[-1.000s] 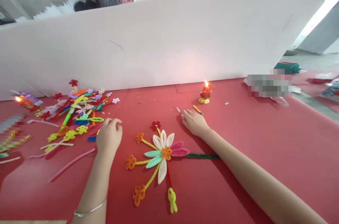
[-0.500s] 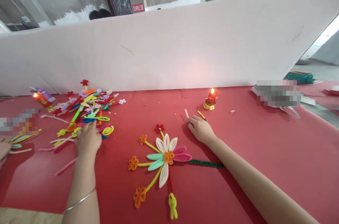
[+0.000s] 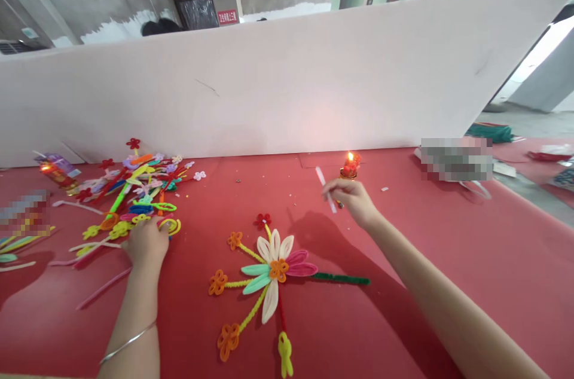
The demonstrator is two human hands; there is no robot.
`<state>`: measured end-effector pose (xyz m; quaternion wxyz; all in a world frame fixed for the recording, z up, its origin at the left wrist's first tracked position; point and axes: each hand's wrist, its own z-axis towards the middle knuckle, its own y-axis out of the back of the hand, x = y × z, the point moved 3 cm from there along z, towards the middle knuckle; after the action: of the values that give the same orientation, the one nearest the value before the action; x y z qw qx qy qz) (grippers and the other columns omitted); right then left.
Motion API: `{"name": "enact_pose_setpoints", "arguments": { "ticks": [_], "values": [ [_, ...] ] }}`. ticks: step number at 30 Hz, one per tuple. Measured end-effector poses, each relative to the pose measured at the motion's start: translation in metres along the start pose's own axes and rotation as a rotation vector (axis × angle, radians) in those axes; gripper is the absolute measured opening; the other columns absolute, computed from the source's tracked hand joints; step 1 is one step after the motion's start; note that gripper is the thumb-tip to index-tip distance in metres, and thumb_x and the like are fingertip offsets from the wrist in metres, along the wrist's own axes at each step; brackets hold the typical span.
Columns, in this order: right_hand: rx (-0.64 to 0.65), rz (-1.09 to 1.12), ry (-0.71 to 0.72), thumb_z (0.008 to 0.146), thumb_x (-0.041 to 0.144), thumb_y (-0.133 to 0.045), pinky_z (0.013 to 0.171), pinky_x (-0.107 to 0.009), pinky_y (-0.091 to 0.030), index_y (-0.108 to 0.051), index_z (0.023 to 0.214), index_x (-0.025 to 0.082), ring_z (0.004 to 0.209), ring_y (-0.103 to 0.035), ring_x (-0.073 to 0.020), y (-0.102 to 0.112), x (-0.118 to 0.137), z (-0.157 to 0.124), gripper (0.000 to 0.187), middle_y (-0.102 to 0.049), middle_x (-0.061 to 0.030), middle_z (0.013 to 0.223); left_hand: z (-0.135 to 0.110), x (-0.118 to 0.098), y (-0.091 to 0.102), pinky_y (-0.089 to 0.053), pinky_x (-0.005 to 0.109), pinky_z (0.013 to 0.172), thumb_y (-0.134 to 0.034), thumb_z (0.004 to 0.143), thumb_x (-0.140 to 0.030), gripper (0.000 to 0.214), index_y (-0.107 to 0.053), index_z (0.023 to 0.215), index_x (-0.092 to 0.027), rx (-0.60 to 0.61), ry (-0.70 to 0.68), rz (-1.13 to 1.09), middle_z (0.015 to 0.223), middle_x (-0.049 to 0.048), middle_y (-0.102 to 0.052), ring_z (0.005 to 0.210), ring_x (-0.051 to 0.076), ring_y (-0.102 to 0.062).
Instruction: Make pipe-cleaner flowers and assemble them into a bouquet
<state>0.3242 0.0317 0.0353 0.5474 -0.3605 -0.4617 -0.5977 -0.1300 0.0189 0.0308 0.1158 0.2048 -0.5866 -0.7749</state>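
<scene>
My right hand (image 3: 356, 201) is raised above the red table, pinching a thin translucent glue stick (image 3: 326, 190) in front of a lit red candle (image 3: 351, 165). My left hand (image 3: 146, 241) reaches into a pile of colourful pipe-cleaner pieces (image 3: 146, 185); its fingers are bent down beside a yellow spiral (image 3: 174, 227), and their tips are hidden. Between my arms lies a pipe-cleaner flower (image 3: 275, 265) with white, mint and pink petals, an orange centre, yellow stems with small blossoms, a dark green stem (image 3: 343, 278) and a yellow figure (image 3: 284, 355).
A white panel (image 3: 269, 86) stands along the back of the red table (image 3: 403, 331). Another lit candle (image 3: 56, 177) leans at the far left. A blurred-out package (image 3: 457, 164) lies at the right rear. Small scraps dot the tabletop.
My right hand has lifted off the table with the glue stick and moved towards the candle. My left hand has shifted slightly down along the pile. The other person's hand at left has left view.
</scene>
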Motion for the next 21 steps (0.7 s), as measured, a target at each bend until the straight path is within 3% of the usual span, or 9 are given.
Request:
{"name": "enact_pose_setpoints", "arguments": {
  "ticks": [2,5,10,15,21],
  "values": [
    [-0.111,0.111,0.064,0.065,0.024,-0.06,0.06,-0.029,-0.044,-0.063,0.07,0.019,0.064,-0.056,-0.0149,0.024,0.018,0.004,0.007,-0.063,-0.0019,0.07,-0.002,-0.003,0.006,-0.041,0.052,0.08,-0.039,0.085,-0.034,0.036,-0.057,0.109,-0.015,-0.053,0.03,0.054,0.115,0.0191,-0.055,0.108,0.035,-0.048],
    [-0.373,0.168,0.171,0.062,0.026,-0.069,0.059,-0.027,-0.044,-0.06,0.073,0.022,0.066,-0.057,-0.0135,0.063,0.035,0.006,0.015,-0.063,-0.0004,0.072,-0.005,-0.008,0.013,-0.043,0.046,0.078,-0.039,0.084,-0.031,0.034,-0.057,0.107,-0.015,-0.083,0.071,0.051,0.114,0.0176,-0.057,0.104,0.033,-0.053],
    [-0.61,0.242,0.102,0.073,0.038,-0.06,0.048,-0.021,-0.037,-0.059,0.081,0.022,0.055,-0.049,-0.0094,0.106,0.021,0.007,0.018,-0.064,-0.001,0.068,-0.006,-0.01,0.016,-0.043,0.046,0.076,-0.033,0.086,-0.031,0.037,-0.047,0.115,-0.012,-0.057,0.179,0.058,0.106,0.0208,-0.061,0.097,0.035,-0.058],
    [-0.568,0.302,-0.029,0.073,0.04,-0.054,0.046,-0.02,-0.035,-0.058,0.081,0.02,0.055,-0.05,-0.0098,0.107,-0.009,0.012,0.022,-0.069,-0.0035,0.076,-0.003,-0.005,0.013,-0.044,0.042,0.073,-0.033,0.085,-0.029,0.043,-0.037,0.121,-0.005,-0.058,0.233,0.04,0.107,0.0251,-0.06,0.099,0.036,-0.059],
    [-0.551,0.299,-0.093,0.069,0.039,-0.053,0.046,-0.019,-0.035,-0.06,0.082,0.02,0.054,-0.05,-0.0093,0.1,-0.034,0.016,0.024,-0.07,-0.0038,0.077,0.006,0.001,0.004,-0.045,0.04,0.076,-0.043,0.081,-0.04,0.052,-0.044,0.115,-0.001,-0.109,0.136,0.11,0.111,0.0274,-0.056,0.104,0.035,-0.055]
  ]
}}
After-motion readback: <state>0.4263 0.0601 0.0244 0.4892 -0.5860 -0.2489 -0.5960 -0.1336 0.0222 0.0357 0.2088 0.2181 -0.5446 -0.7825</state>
